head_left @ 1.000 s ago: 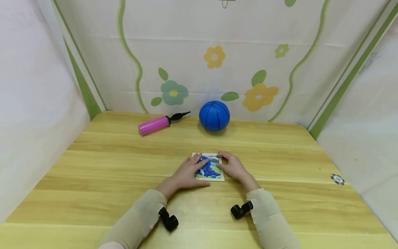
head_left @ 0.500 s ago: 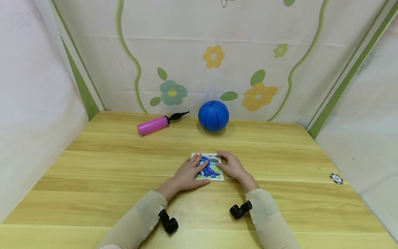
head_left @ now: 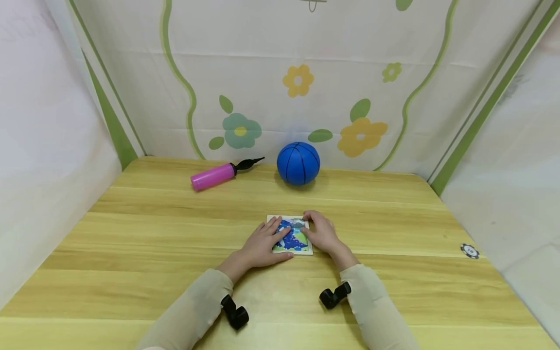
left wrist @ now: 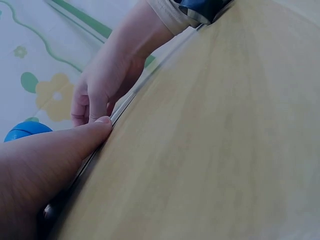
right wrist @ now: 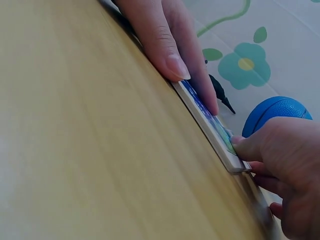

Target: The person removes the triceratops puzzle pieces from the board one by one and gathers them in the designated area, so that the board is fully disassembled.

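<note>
Cloth wall (head_left: 245,29), pale with printed flowers, stands behind and to both sides. The teal flower shows in the head and right wrist views, not in the left wrist one.

Worktop (head_left: 131,272): pale wood grain, seen nearly whole from the head, edge-on and tilted from both wrists.

Two sleeves, left (head_left: 192,306) and right (head_left: 380,311), beige, coming in from the near side.

Blue ball (head_left: 298,164), black seams, at the worktop's far edge. Only its top shows in the left wrist view.

Pump (head_left: 213,177), pink barrel and black nozzle, lying left of the ball and apart from it. Right wrist view catches just the dark nozzle.

Left hand (head_left: 261,244): grip released, fingers straight and spread over the left part of the board, thumb along its near edge.

Right hand (head_left: 322,233): grip grasping the board's right edge. Right wrist view adds what the head view hides: thumb on the top face, other fingers curled beside and below the rim.

Picture board (head_left: 294,239), square, pale frame, blue and green print, flat mid-worktop between the hands. Its thickness reads clearly from the right wrist; from the left wrist the print cannot be made out.

Black wrist devices, left (head_left: 236,316) and right (head_left: 334,295), at the cuffs.

Round token (head_left: 470,251), black and white, near the right edge; head view only.
</note>
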`<state>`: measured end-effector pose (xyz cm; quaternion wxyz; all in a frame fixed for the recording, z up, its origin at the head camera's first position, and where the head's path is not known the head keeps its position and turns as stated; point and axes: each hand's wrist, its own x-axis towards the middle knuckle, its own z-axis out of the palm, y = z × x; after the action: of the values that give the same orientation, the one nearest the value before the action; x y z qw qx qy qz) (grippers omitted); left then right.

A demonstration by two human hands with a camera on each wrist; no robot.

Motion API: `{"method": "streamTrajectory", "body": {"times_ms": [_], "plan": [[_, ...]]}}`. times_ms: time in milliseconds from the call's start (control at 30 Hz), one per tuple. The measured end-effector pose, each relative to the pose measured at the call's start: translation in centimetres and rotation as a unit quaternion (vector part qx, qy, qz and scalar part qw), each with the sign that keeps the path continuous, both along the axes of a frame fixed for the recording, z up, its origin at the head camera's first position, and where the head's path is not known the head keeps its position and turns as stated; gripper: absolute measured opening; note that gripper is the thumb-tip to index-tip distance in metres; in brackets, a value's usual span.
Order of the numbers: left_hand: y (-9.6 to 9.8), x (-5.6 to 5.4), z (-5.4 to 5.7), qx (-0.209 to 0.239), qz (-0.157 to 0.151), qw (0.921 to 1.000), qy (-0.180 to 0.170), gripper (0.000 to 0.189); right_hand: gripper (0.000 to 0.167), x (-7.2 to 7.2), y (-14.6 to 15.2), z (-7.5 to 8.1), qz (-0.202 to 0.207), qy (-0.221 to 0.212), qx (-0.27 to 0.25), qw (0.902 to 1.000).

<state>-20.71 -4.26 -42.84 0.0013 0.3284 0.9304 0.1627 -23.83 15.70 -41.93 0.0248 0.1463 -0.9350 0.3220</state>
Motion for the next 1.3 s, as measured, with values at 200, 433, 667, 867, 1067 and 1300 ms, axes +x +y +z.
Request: {"method": "streamTrajectory", "body": {"times_ms": [200, 433, 667, 867, 1067, 1300], "plan": [[-0.2, -0.1, 0.2, 0.002, 0.003, 1.0000, -0.001, 0.074, 0.023, -0.2, -0.3, -0.2, -0.019, 0.010, -0.051, 0.9984], [-0.3, -0.1, 0.2, 0.004, 0.003, 1.0000, -0.002, 0.074, 0.024, -0.2, -0.6, -0.1, -0.032, -0.013, -0.151, 0.9879], [-0.3, 0.0, 0.3, 0.006, 0.007, 0.9999, -0.010, 0.074, 0.024, -0.4, -0.5, 0.2, -0.015, -0.040, -0.145, 0.9885], [-0.3, 0.0, 0.4, 0.005, 0.004, 0.9999, -0.010, 0.073, 0.025, -0.7, -0.1, 0.7, 0.001, -0.083, -0.122, 0.9891], [-0.2, 0.1, 0.2, 0.001, 0.004, 1.0000, -0.009, 0.074, 0.029, -0.9, 0.9, 0.8, 0.005, -0.089, -0.151, 0.9845], [0.0, 0.0, -0.1, 0.000, 0.006, 0.9999, -0.011, 0.074, 0.031, -1.4, 4.3, 1.8, 0.008, -0.066, -0.184, 0.9807]]}}
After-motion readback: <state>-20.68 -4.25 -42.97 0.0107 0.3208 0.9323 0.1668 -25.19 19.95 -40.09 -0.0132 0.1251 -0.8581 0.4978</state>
